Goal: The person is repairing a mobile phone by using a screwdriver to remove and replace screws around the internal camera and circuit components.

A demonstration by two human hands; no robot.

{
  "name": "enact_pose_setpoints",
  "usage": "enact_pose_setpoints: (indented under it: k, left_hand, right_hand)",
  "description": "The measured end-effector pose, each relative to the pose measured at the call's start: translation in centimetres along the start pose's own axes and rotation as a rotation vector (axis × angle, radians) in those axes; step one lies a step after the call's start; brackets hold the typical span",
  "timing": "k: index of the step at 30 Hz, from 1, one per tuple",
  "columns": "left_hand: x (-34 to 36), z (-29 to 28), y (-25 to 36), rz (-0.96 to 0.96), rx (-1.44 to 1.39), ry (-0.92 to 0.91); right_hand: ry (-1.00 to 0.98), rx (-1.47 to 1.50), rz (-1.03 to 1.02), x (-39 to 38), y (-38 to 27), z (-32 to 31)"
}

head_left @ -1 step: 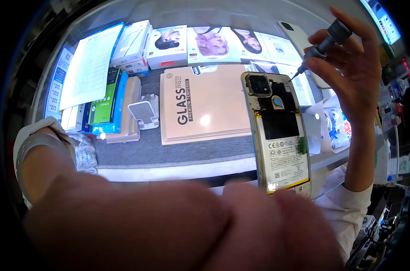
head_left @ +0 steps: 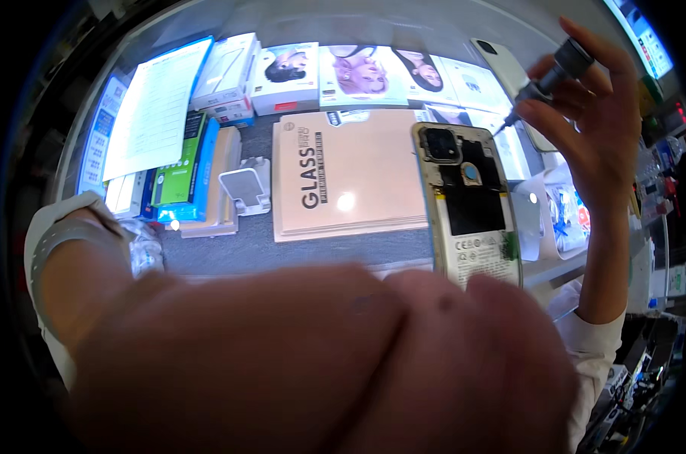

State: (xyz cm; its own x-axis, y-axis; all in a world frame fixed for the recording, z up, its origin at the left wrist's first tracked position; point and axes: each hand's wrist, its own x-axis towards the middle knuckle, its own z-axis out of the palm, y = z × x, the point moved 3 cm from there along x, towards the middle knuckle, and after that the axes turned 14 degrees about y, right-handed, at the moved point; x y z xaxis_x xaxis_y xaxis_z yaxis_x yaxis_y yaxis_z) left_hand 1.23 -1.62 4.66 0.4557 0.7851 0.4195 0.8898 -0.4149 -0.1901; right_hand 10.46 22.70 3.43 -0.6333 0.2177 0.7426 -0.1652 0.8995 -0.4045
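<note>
A smartphone [head_left: 475,216] with its back cover off stands upright at the right of centre, showing its camera block, black inner film and pale battery. My left hand [head_left: 305,348] looms large and close across the lower part of the view, closed around the phone's lower end, which it hides. In my right hand [head_left: 596,121], at the upper right, a dark grey precision screwdriver [head_left: 551,82] is pinched between the fingers. The screwdriver's thin tip is at the phone's upper right corner; whether it touches a screw is too small to tell.
Beyond lies a display counter with pink screen-protector packs [head_left: 358,174], a white phone stand [head_left: 246,187] and a row of boxes [head_left: 362,76]. A paper sheet [head_left: 158,106] rests on boxes at left. Behind my right hand lies a white phone [head_left: 502,68]; a bin of small packets [head_left: 568,216] stands below.
My left hand sits higher in the view and covers more of the phone's lower end. The phone and screwdriver appear slightly further right, the tip still at the same corner.
</note>
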Motion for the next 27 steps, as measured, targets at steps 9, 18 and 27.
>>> enact_pose_setpoints:
  k: [9, 18, 27]
  left_hand:
    - [1.8, 5.5, -5.6, -0.056, -0.139, 0.209]
    - [1.7, 7.5, -7.1, -0.150, -0.246, 0.187]
    - [2.1, 8.2, -7.9, -0.183, -0.448, 0.225]
  right_hand:
    - [-0.104, 0.276, 0.095, 0.1, -0.2, 0.4]
    - [-0.085, -0.061, 0.124, 1.2, -1.2, 0.3]
    - [0.136, 0.072, 0.020, -0.6, 0.9, 0.7]
